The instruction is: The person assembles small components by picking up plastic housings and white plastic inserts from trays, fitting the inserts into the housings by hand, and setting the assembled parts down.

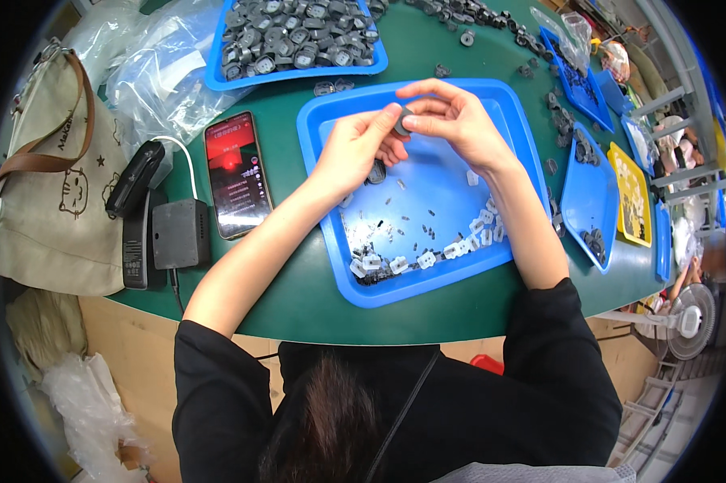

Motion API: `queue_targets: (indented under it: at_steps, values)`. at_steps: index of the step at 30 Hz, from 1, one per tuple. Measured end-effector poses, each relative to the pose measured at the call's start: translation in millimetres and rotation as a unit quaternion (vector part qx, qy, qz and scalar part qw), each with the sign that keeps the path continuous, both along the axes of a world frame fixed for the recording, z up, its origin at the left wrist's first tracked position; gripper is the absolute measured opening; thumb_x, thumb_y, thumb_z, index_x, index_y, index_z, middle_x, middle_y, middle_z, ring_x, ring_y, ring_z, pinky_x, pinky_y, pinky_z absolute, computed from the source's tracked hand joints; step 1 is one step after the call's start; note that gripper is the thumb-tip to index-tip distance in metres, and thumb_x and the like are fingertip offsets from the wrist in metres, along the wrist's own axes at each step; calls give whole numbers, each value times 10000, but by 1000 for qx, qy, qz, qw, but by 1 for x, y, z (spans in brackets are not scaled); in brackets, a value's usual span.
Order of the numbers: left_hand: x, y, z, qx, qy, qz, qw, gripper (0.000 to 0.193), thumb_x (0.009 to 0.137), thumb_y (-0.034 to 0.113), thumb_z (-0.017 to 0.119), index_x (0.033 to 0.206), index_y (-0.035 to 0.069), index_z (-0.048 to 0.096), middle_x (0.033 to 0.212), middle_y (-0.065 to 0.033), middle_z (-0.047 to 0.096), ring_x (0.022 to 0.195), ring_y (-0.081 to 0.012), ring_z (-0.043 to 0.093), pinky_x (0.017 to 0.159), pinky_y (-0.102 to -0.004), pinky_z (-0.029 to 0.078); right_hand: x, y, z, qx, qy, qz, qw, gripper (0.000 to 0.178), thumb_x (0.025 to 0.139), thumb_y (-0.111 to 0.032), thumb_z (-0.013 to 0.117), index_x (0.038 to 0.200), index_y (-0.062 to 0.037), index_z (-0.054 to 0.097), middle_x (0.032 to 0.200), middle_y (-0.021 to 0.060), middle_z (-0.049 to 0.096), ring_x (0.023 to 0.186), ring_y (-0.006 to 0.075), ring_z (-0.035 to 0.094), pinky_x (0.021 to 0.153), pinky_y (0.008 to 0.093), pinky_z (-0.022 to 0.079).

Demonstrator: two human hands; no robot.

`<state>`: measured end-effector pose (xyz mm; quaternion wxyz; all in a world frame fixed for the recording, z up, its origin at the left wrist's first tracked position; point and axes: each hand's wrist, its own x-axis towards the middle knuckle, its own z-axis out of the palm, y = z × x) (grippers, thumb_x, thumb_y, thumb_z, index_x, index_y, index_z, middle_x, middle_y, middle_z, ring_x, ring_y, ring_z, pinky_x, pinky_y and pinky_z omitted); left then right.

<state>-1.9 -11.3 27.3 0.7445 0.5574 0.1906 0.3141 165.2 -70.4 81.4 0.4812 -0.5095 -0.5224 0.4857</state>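
My left hand [355, 149] and right hand [451, 121] pinch one small grey part [402, 122] between fingertips; it seems light, stiff, best gripped by its rim.

The small grey part [401, 122] pinched between the left hand [355, 145] and right hand [451, 121] is mostly covered by fingertips, so its shape cannot be made out. Another dark part [376, 171] lies half hidden under the left hand. The upper tray [218, 76] of grey parts is cut off by the top edge.
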Motion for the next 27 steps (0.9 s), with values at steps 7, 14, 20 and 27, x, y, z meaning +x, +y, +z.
queue_targets:
  at_steps: [7,14,20,27]
  values:
    - [0,-1,3,23,20,84,996,442,952,425,438,846,16,569,708,-70,615,611,-100,553,554,-234,451,-5,13,11,11,-62,-5,998,342,795,-150,697,1110,-57,603,945,44,641,898,113,599,824,263,472]
    - [-1,-14,6,431,165,180,869,275,897,293,530,930,26,585,857,-103,600,811,-235,533,748,-346,421,-8,91,50,93,-151,-43,983,323,806,-190,690,1099,-69,629,881,24,640,805,106,609,740,248,490]
    - [-2,-22,-4,518,199,144,819,263,837,261,586,975,36,592,1098,-143,531,1091,-317,457,946,-407,381,-41,203,46,210,-359,-168,894,253,734,-150,684,987,-145,687,859,52,691,792,164,668,735,294,524]
    - [-2,-25,-8,553,229,96,795,222,777,129,611,990,68,627,1090,-108,552,1069,-294,482,923,-393,401,-64,270,30,266,-488,-168,814,366,721,-97,578,1067,-184,658,994,93,665,948,261,626,857,374,491]
